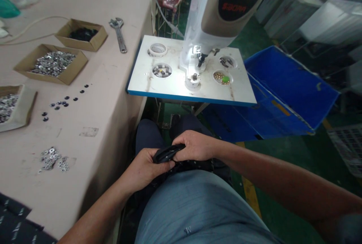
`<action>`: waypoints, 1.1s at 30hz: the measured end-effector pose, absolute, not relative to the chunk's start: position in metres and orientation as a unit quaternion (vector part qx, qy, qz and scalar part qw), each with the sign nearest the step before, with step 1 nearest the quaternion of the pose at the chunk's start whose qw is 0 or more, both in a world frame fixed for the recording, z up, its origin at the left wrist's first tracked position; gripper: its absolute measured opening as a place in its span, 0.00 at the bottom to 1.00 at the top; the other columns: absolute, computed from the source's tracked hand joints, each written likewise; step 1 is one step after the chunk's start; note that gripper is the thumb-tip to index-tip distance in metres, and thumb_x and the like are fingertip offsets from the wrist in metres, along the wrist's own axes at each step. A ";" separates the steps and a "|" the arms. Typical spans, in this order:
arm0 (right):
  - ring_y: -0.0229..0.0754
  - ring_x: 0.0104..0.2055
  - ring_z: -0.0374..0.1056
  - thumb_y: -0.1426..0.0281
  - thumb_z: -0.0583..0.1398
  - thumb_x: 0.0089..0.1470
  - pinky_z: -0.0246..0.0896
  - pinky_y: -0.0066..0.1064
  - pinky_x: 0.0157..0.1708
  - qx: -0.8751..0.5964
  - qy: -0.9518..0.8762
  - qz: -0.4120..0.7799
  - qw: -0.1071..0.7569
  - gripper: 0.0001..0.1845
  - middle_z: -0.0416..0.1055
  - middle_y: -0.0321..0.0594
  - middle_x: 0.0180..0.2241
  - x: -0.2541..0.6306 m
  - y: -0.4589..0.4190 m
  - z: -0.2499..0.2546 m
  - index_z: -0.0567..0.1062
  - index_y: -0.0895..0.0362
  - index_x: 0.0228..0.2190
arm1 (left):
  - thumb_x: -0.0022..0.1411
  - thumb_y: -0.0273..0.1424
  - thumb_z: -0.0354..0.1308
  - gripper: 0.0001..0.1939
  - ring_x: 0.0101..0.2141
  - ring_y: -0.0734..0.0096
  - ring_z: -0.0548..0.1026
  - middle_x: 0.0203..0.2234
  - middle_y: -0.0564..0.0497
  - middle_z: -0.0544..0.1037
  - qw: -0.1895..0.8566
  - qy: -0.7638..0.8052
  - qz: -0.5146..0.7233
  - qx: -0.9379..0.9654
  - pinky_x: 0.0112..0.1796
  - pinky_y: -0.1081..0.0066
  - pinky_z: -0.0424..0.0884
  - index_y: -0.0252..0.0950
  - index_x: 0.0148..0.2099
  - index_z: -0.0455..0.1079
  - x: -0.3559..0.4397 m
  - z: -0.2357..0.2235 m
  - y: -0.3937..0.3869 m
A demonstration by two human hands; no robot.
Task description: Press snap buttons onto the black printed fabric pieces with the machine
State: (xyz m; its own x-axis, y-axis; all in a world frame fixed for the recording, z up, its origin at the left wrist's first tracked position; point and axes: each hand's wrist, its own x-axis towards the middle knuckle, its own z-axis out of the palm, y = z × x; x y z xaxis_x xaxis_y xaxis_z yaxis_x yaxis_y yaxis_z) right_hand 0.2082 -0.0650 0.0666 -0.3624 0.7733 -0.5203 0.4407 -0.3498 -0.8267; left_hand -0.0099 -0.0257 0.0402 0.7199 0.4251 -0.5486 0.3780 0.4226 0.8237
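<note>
Over my lap, both hands grip a piece of black fabric [167,154] with small white marks on it. My left hand [144,170] pinches its left end, thumb across the near side. My right hand [194,146] holds the right end, with its fingers bent around the edge. The lower part of the cloth is hidden behind my hands and shirt. In front of me stands a snap-setting press [194,59] with a lit working point, rising from a white board [169,89]. Round wells in the board hold small metal parts [162,71] and gold-coloured pieces [220,78].
The table at left bears cardboard boxes of metal fasteners [53,63] and black parts [82,34], an adjustable wrench [118,34], loose dark caps [65,102], a pile of silver rings [51,158] and dark labelled fabric [19,219]. A blue bin [285,89] stands right of the board.
</note>
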 end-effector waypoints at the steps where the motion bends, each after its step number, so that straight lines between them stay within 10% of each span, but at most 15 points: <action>1: 0.32 0.22 0.61 0.68 0.64 0.47 0.50 0.23 0.20 -0.546 -0.551 0.617 0.133 0.06 0.65 0.29 0.19 0.209 -0.063 0.068 0.77 0.59 0.26 | 0.51 0.41 0.69 0.16 0.21 0.80 0.58 0.19 0.57 0.65 0.762 0.373 0.017 0.529 0.23 0.77 0.53 0.32 0.29 0.74 -0.010 0.042 -0.026; 17: 0.35 0.36 0.72 0.63 0.71 0.47 0.65 0.26 0.39 -0.427 -0.388 0.758 0.305 0.25 0.77 0.38 0.37 0.216 -0.059 0.050 0.77 0.59 0.46 | 0.44 0.37 0.76 0.19 0.24 0.79 0.69 0.25 0.53 0.76 0.841 0.386 0.052 0.375 0.28 0.78 0.64 0.32 0.35 0.77 -0.016 0.039 -0.027; 33: 0.42 0.40 0.73 0.61 0.61 0.60 0.65 0.31 0.44 -0.582 -0.517 0.482 0.402 0.16 0.79 0.40 0.38 0.240 -0.058 0.060 0.80 0.59 0.43 | 0.48 0.39 0.75 0.21 0.27 0.73 0.77 0.27 0.48 0.81 0.842 0.409 0.139 0.323 0.32 0.75 0.73 0.31 0.40 0.77 0.056 0.061 -0.005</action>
